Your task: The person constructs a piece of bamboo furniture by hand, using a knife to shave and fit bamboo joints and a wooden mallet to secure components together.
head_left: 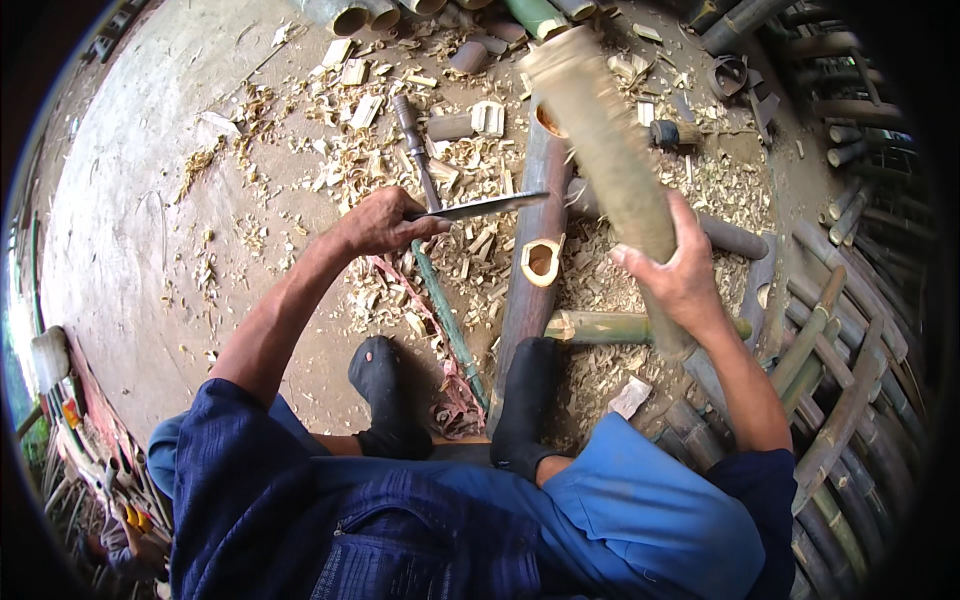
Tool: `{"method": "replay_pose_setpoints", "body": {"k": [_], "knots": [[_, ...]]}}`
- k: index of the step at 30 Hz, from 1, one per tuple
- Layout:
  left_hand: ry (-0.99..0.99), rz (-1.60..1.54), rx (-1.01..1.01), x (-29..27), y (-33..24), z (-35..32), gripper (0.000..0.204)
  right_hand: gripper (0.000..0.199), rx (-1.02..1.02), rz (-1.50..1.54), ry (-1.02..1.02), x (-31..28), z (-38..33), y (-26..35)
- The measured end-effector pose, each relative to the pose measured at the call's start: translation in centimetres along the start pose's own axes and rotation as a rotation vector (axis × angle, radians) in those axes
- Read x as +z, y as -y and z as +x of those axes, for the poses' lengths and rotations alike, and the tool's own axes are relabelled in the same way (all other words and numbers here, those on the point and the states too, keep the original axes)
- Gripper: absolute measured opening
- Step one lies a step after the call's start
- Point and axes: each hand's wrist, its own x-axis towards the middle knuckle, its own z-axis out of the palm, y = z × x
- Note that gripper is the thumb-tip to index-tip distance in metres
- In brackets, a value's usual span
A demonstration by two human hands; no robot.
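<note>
My left hand (390, 220) is closed on a knife, whose flat steel blade (490, 206) points right across a dark bamboo pole (520, 310). That pole lies lengthwise between me and the far side, with a cut hole (541, 263) in its upper face and another opening farther up. My right hand (682, 270) grips a thick, pale wooden club (605, 140), raised at a tilt over the right side of the pole and smeared by motion. My left foot in a dark sock is beside the pole; the right one rests against it.
Wood chips and shavings cover the floor around the pole. A chisel (411, 140) lies beyond my left hand. A short green bamboo crosspiece (590, 327) meets the pole's right side. Bamboo tubes (348, 17) lie at the far edge, and stacked poles (840, 400) crowd the right.
</note>
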Motion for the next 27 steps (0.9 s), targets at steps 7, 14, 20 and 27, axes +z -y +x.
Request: {"method": "replay_pose_setpoints", "body": {"k": [7, 14, 20, 27], "knots": [[-0.104, 0.517, 0.164, 0.5, -0.6, -0.1, 0.054, 0.083, 0.182, 0.343, -0.009, 1.2, -1.7, -0.2], [-0.119, 0.541, 0.079, 0.4, -2.9, -1.0, 0.051, 0.098, 0.059, 0.060, 0.051, 3.1, -4.5, -1.9], [-0.131, 0.607, 0.050, 1.2, -2.6, -1.0, 0.054, 0.093, 0.083, 0.178, 0.051, 3.6, -5.1, -2.2], [-0.078, 0.565, -0.047, 1.3, -2.7, -0.4, 0.054, 0.092, 0.243, -0.292, 0.361, 3.8, -4.6, -2.4]]}}
